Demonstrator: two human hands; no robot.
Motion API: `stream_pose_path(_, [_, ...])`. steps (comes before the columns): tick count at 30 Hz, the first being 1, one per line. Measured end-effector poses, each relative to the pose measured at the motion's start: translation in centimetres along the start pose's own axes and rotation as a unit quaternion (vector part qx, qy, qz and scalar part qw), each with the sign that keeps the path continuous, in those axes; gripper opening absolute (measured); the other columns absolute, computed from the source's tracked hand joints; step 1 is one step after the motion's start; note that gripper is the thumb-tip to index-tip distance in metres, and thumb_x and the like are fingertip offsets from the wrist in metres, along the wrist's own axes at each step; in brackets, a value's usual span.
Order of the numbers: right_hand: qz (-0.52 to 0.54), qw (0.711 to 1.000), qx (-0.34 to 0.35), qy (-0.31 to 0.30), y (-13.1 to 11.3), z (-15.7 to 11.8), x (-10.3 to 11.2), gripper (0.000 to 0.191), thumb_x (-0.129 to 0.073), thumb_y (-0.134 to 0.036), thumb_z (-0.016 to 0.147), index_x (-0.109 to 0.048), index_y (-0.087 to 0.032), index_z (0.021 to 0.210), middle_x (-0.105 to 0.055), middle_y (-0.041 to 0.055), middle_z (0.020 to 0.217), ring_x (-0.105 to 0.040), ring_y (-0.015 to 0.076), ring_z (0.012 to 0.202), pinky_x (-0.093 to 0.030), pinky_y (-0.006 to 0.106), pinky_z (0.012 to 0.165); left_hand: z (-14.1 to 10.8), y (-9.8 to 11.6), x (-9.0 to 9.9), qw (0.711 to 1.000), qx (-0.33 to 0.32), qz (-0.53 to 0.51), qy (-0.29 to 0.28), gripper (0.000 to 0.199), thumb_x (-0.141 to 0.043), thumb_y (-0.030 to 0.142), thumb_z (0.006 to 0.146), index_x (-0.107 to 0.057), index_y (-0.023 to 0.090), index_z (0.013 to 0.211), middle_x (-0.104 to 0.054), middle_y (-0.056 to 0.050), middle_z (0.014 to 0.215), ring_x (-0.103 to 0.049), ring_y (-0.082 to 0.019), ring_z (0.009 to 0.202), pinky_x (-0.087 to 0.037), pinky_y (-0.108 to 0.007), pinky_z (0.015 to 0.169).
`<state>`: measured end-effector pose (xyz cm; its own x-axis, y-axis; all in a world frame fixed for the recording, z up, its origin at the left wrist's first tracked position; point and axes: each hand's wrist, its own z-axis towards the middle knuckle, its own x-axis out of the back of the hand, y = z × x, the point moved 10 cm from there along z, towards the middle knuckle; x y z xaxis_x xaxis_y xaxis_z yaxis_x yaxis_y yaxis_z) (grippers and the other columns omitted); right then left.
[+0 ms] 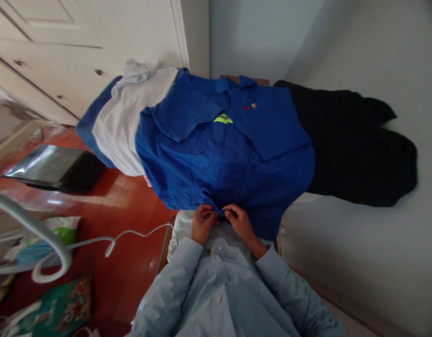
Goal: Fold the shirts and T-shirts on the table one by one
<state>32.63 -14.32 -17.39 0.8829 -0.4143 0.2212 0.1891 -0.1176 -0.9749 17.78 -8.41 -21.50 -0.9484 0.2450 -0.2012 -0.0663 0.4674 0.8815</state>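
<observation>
A blue work garment (216,159) with a collar, a yellow reflective strip and a small embroidered mark lies spread out in front of me. At its near edge, my left hand (203,222) pinches the blue cloth between thumb and fingers. Close beside it, my right hand (238,219) also grips the same edge, thumb against fingertips. A small fold of the cloth sits between the two hands; any fastener there is too small to make out.
White cloth (128,126) lies left of the blue garment, black trousers (352,145) to its right. A white cabinet (71,51) stands at the back left. On the red floor are a black striped package (57,164), a white cable (131,231) and a green bag (64,306).
</observation>
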Motion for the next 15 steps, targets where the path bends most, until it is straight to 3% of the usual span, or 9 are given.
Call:
stream_pose_path(4, [-0.014, 0.999, 0.041, 0.022, -1.1, -0.3, 0.1, 0.013, -0.060, -0.025, 0.086, -0.073, -0.022, 0.088, -0.072, 0.0044, 0.086, -0.066, 0.0195, 0.083, -0.053, 0.031, 0.077, -0.4, 0.0, -0.5, 1.000, 0.021, -0.022, -0.005, 0.052, -0.086, 0.043, 0.060, -0.056, 0.018, 0.095, -0.069, -0.001, 0.075, -0.072, -0.021, 0.066, -0.057, -0.027, 0.050])
stream_pose_path(9, [-0.044, 0.996, 0.081, 0.006, -1.6, -0.4, -0.3, 0.010, -0.063, -0.026, 0.089, -0.073, -0.023, 0.091, -0.070, 0.0044, 0.087, -0.065, 0.0188, 0.081, -0.054, 0.030, 0.073, -0.5, 0.0, -1.0, 0.999, 0.016, -0.046, -0.019, 0.057, -0.091, 0.038, 0.056, -0.057, 0.017, 0.096, -0.071, 0.000, 0.073, -0.069, -0.014, 0.063, -0.057, -0.025, 0.062])
stream_pose_path(15, [-0.114, 0.979, 0.166, -0.039, -3.9, -1.1, -1.1, 0.015, -0.065, -0.031, 0.091, -0.075, -0.026, 0.101, -0.070, 0.0066, 0.093, -0.064, 0.0224, 0.091, -0.053, 0.039, 0.085, -0.3, -0.3, -0.1, 0.995, 0.045, -0.086, 0.011, 0.056, -0.090, 0.037, 0.059, -0.056, 0.017, 0.098, -0.070, 0.001, 0.069, -0.067, -0.012, 0.060, -0.055, -0.024, 0.060])
